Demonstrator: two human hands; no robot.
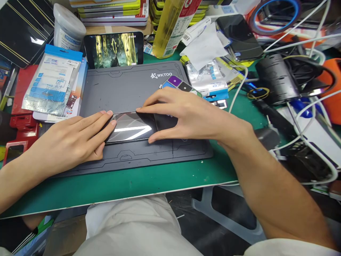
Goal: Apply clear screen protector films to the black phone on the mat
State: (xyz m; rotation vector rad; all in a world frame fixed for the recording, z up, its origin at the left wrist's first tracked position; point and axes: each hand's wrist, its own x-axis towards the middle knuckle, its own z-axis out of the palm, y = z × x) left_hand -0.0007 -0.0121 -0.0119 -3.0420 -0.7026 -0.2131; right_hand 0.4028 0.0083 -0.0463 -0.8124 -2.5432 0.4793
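A dark glossy phone screen (130, 126) lies flat on the grey work mat (114, 85), with bright reflections across it. My left hand (77, 138) rests over its left end, the fingers stretched out together and their tips on the glass. Over the right part, my right hand (181, 113) arches with thumb and fingers apart, touching the phone's near and far edges. Its palm partly hides the right end. Just behind my right hand lies a card with coloured squares (174, 80), partly covered.
A phone playing a video (114, 49) stands behind the mat. Silvery packets (53, 81) lie at the left near a white tub (68, 28). A yellow bottle-like package (170, 28), a black cylinder (277, 78) and tangled white cables (317, 142) crowd the back and right.
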